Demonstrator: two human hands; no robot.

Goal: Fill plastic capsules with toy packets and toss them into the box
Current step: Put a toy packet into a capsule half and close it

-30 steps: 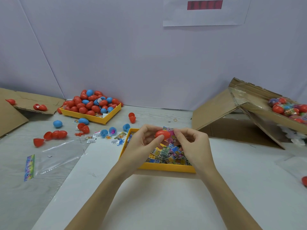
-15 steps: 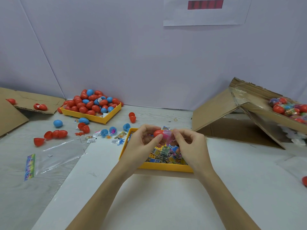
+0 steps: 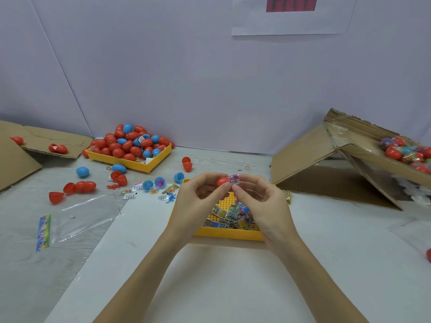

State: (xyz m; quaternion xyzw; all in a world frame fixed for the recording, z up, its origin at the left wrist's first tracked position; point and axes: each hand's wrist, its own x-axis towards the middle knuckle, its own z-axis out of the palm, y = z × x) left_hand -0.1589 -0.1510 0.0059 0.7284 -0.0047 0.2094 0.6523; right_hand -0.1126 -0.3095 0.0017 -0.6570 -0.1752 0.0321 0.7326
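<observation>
My left hand pinches a red capsule above the near yellow tray, which holds several toy packets. My right hand pinches a pink toy packet that sticks out of the capsule's right side. Both hands meet over the tray's far edge. At the right stands the cardboard box, tilted, with filled capsules in it.
A second yellow tray at the back left is heaped with red and blue capsules. Loose capsule halves, small packets and a clear plastic bag lie on the left. Flattened cardboard sits at the far left. A red capsule lies at the right edge.
The capsule looked whole a second ago; now a pink packet shows at its right side under my right fingers. Both hands have stayed over the tray.
</observation>
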